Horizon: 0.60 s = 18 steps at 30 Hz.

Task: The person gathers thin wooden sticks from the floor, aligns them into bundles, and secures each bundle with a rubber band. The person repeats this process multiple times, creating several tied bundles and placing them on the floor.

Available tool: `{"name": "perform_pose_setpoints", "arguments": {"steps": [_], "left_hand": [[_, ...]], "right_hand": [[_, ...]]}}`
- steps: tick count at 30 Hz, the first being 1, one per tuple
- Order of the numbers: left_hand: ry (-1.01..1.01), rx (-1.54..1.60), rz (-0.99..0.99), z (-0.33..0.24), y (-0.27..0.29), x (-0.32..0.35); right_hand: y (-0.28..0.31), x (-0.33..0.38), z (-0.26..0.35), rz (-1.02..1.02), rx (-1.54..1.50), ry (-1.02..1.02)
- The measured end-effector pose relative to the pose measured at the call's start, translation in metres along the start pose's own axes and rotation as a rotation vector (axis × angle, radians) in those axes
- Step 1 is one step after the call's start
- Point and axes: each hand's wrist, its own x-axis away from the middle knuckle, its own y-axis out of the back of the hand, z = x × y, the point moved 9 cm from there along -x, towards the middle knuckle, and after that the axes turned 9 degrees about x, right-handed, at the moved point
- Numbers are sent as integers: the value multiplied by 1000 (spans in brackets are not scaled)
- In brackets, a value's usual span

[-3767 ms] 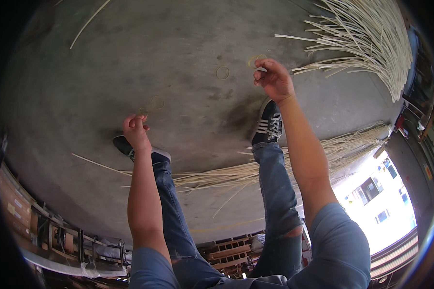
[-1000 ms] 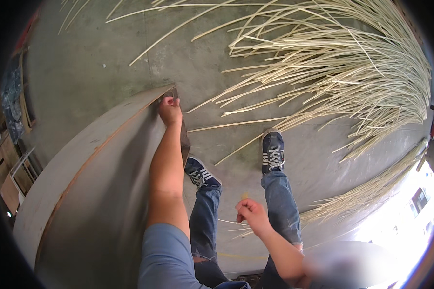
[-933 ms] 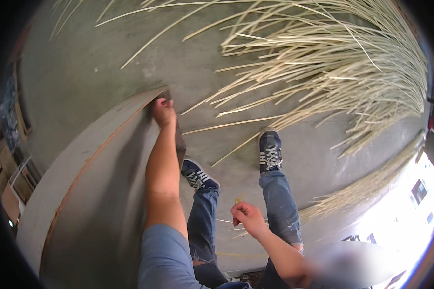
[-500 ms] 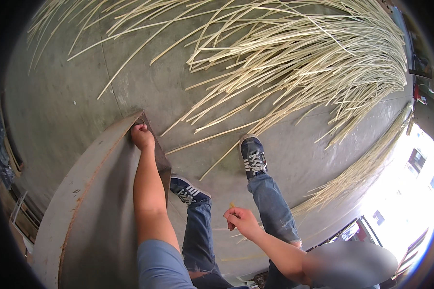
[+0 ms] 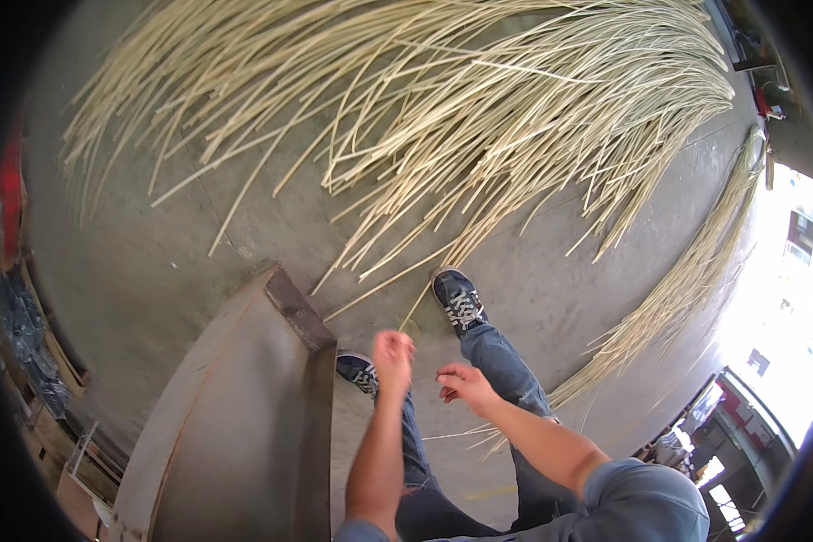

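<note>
My left hand (image 5: 393,361) is raised in front of my legs, its fingers curled together and partly blurred. Close to its fingertips a thin pale strip (image 5: 419,305) shows against the floor; whether the hand holds it I cannot tell. A short distance to the right, my right hand (image 5: 468,387) hangs with bent fingers turned toward the left one, and the hands do not touch. Whatever is between the right fingers is hidden. Beyond both hands, a large spread of long pale cane-like strips (image 5: 479,135) lies on the floor, some ends reaching my shoe (image 5: 459,300).
To my left stands a grey box-like bin (image 5: 230,425) with a brown corner plate (image 5: 296,307). A second bundle of strips (image 5: 673,307) lies at the right, near a bright opening. Plastic-wrapped material (image 5: 29,339) and boards line the left edge.
My left hand has left the bin's corner and come right, close to my right hand. The yellow bit seen at my right fingers no longer shows there. The view has shifted.
</note>
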Motion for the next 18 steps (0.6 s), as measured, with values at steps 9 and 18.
{"name": "perform_pose_setpoints", "arguments": {"steps": [9,18], "left_hand": [[163,-25,118,-68,-66,197],[-196,201,-166,-180,-95,345]], "right_hand": [[-11,137,80,342,375,167],[-49,285,141,393,556,257]]}}
